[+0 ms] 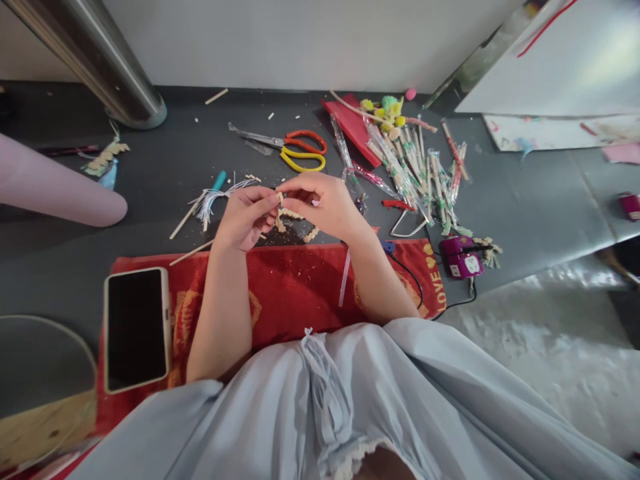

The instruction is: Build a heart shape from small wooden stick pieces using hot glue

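Fingers of left hand (245, 217) and right hand (323, 203) pinch a knobbly beige strip (293, 217).

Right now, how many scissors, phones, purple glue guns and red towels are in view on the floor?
Scissors: 1
Phone: 1
Purple glue gun: 1
Red towel: 1
Total: 4
Both hands, left hand and right hand, pinch a small beige strand above the towel.
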{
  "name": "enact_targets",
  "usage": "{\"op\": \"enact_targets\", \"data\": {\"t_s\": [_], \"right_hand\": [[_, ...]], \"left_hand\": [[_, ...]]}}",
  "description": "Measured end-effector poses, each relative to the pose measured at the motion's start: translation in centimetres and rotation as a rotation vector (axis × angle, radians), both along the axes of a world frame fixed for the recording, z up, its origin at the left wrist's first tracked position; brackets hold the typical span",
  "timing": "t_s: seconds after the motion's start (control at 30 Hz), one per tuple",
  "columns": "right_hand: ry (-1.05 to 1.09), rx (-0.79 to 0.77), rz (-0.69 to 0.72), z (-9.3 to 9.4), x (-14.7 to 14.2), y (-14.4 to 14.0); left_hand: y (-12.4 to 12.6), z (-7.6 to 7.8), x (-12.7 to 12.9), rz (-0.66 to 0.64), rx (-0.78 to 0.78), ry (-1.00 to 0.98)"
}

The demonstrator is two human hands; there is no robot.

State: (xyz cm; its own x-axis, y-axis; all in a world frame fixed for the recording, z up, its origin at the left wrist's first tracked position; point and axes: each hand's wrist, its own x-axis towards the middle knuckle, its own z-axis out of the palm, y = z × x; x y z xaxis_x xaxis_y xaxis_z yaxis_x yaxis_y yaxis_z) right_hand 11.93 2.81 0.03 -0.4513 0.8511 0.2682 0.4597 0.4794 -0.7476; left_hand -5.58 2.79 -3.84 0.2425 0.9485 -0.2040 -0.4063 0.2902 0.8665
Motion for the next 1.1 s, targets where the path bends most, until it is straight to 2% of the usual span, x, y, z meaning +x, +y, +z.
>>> {"op": "enact_targets", "data": {"t_s": [0.4,0.73,0.93,1.1], "right_hand": [[0.19,-0.16,0.024,-0.8,0.4,0.0],[0.236,-0.167,-0.069,-1.6,2.2,0.9],[0.235,-0.154,-0.095,-1.8,1.9,0.9],[0.209,-0.142,-0.129,-1.5,1.4,0.8]], "left_hand": [[-0.1,-0.2,0.1,-0.066,0.031,0.059],[-0.1,0.6,0.4,-0.032,0.001,0.053],[-0.2,0.2,0.3,-0.135,0.022,0.058],[-0.5,-0.1,0.4,-0.236,0.015,0.188]]}}
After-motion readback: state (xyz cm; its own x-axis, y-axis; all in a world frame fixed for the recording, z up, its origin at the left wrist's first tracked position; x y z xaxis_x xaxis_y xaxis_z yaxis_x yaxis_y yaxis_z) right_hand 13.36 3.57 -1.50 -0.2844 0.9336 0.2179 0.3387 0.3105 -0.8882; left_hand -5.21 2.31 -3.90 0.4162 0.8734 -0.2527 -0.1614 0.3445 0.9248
